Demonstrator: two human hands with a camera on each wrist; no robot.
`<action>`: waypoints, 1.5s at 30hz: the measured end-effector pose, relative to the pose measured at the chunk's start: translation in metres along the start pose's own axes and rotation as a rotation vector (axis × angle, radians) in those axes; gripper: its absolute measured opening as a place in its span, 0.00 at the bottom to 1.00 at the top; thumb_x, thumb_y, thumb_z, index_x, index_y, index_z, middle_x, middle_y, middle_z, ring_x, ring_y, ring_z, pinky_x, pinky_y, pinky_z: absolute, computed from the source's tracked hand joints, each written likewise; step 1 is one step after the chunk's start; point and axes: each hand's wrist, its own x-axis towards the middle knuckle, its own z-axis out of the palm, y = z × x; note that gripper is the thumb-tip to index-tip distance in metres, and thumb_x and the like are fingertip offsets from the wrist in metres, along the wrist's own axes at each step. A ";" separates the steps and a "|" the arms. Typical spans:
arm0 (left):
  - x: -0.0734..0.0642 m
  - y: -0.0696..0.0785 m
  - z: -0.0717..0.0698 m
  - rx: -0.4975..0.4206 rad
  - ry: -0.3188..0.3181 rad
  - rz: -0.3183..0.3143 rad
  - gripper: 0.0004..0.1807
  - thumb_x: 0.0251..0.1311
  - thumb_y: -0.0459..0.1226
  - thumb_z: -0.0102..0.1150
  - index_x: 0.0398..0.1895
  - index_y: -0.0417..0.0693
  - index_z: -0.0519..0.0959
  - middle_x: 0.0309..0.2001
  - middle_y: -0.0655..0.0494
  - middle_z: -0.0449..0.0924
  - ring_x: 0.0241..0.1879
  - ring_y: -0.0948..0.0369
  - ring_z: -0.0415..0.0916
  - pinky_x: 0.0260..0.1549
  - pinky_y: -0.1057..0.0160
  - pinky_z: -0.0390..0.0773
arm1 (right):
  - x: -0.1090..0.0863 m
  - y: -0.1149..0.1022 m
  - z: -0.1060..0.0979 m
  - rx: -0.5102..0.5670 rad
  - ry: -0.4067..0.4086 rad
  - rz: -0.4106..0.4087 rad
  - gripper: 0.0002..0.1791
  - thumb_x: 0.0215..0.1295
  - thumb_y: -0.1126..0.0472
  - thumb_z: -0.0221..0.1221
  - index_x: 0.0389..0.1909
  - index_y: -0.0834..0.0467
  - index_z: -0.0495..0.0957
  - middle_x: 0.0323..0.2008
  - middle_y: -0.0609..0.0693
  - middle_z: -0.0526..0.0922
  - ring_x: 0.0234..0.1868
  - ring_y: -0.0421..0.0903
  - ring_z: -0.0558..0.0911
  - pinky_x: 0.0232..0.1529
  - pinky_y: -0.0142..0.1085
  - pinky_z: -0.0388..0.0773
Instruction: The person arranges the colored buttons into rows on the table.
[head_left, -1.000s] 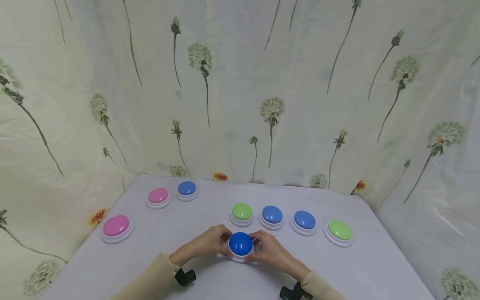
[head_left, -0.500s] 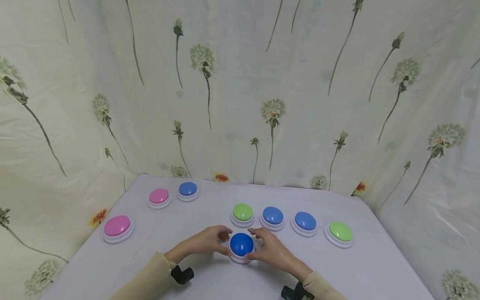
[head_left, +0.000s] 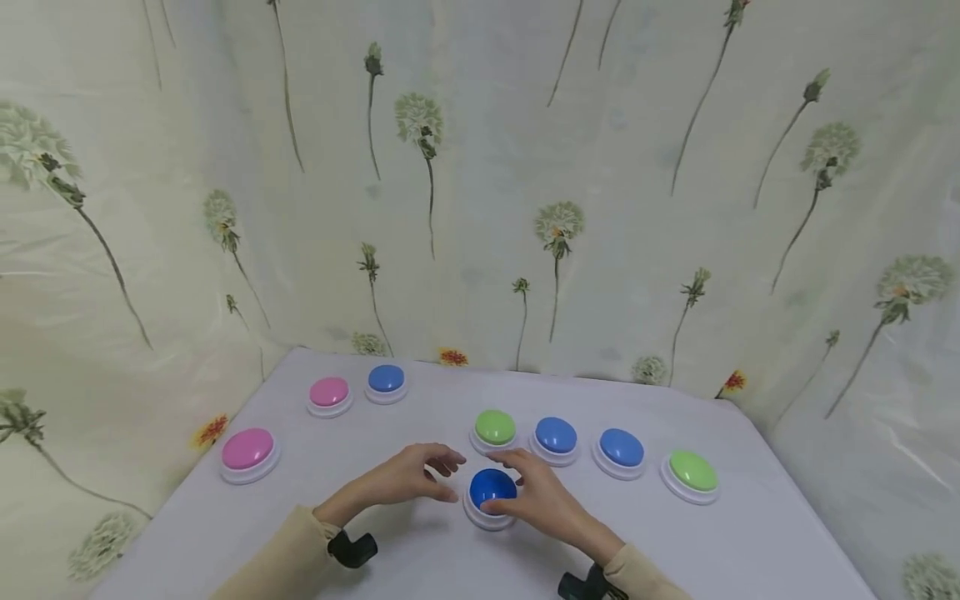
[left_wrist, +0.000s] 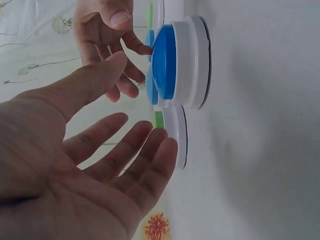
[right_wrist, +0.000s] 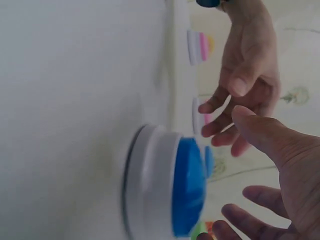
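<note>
A: What finish has the blue dome?
B: Glossy and smooth, plastic in appearance; its white base is smooth plastic of softer sheen.
A: Which other finishes appear?
B: Tabletop, matt; backdrop, creased and slightly shiny, resembling plastic film; left sleeve, matt cloth.

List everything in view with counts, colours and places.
Glossy round dome buttons on white bases: four, blue; one between the hands, two right of it, one back left
Round pink buttons: two, pink, table's left
Round green buttons: two, green; one behind the nearest blue, one far right
Flat tabletop: one, whitish, beneath
Dandelion-print sheet: one, pale, behind
Wrist devices: two, black, at wrists
Long sleeves: two, beige, forearms
Left hand: one, bare, left of nearest blue
Right hand: one, bare, right of it
</note>
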 end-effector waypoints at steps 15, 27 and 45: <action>-0.092 -0.015 -0.055 -0.041 -0.046 -0.009 0.26 0.57 0.41 0.67 0.59 0.46 0.74 0.51 0.42 0.78 0.53 0.44 0.76 0.49 0.63 0.80 | 0.035 -0.064 0.035 0.078 -0.141 -0.138 0.38 0.51 0.41 0.69 0.64 0.46 0.71 0.57 0.43 0.77 0.57 0.49 0.76 0.50 0.39 0.79; -0.166 -0.041 -0.107 -0.017 0.076 -0.275 0.27 0.55 0.41 0.67 0.54 0.34 0.76 0.47 0.43 0.79 0.44 0.54 0.78 0.36 0.61 0.80 | 0.088 -0.100 0.091 0.144 -0.244 -0.128 0.39 0.52 0.42 0.69 0.65 0.50 0.70 0.59 0.53 0.77 0.57 0.50 0.77 0.47 0.30 0.79; -0.188 -0.100 -0.149 0.168 0.489 -0.693 0.19 0.47 0.38 0.72 0.26 0.37 0.70 0.24 0.50 0.74 0.25 0.58 0.72 0.24 0.63 0.75 | 0.166 -0.119 0.164 0.179 -0.166 0.034 0.45 0.48 0.46 0.73 0.66 0.60 0.68 0.57 0.54 0.79 0.55 0.47 0.79 0.51 0.32 0.78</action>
